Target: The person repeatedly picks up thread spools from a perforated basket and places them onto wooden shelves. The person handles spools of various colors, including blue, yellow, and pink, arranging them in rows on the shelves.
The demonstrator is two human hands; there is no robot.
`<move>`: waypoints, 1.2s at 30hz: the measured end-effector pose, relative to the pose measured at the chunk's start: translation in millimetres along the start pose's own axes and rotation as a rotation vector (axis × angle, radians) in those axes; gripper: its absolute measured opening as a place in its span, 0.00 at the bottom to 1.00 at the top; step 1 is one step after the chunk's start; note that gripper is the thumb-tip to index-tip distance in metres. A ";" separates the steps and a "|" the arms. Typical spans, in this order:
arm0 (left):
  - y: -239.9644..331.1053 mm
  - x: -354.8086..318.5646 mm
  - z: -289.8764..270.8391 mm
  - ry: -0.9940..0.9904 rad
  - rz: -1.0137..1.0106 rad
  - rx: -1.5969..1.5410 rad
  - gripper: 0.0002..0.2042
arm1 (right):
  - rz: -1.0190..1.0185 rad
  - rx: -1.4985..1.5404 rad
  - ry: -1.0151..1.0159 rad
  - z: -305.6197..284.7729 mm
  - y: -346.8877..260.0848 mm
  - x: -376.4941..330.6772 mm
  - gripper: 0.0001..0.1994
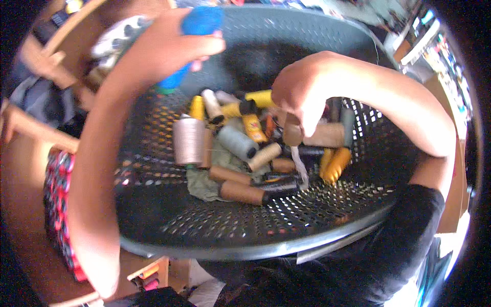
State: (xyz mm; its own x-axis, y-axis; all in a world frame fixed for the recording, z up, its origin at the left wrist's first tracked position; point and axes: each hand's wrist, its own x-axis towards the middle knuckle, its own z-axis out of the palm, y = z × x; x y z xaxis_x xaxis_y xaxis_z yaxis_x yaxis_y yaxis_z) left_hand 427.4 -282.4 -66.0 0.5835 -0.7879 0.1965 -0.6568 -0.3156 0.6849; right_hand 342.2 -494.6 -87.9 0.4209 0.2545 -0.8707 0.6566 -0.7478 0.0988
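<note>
A large dark-green perforated plastic basket (245, 249) fills the middle of the view, with several thread spools and bare tubes jumbled in its bottom. My left hand (176, 46) is closed round a blue thread spool (203, 20) above the basket's far left side; the spool shows above and below the fingers. Over the pile, my right hand (302, 94) curls round a brown thread spool (292, 135), mostly hidden by the fingers. A pale strip (299, 166) hangs below it. Under the hands lie a pinkish-white spool (188, 141), a grey-blue spool (237, 143) and a golden spool (338, 165).
A crumpled grey-green cloth (202, 187) lies beneath the spools. Left of the basket are a red-and-black patterned thing (60, 210) and wooden shelving (30, 169). A cardboard box (451, 197) stands at the right. Motion blurs parts of the scene.
</note>
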 end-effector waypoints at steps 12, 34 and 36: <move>228.2 -306.2 10.2 1.003 -0.236 -0.038 0.15 | -0.216 -0.375 1.262 -56.9 -165.6 -126.3 0.34; 317.8 -895.4 50.2 1.525 -1.315 0.959 0.33 | -1.414 0.687 0.698 0.3 -809.8 11.5 0.34; 295.7 -893.3 47.5 1.533 -1.291 0.944 0.30 | -1.267 0.739 0.907 -0.8 -840.7 20.5 0.33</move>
State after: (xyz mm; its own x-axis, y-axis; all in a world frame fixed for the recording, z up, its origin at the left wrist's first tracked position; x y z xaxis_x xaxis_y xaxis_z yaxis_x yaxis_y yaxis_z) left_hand -310.8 303.0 -72.4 0.2692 0.7452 0.6101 0.5840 -0.6300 0.5118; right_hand -200.7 139.8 -188.4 0.2716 0.9048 0.3280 0.5375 0.1401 -0.8315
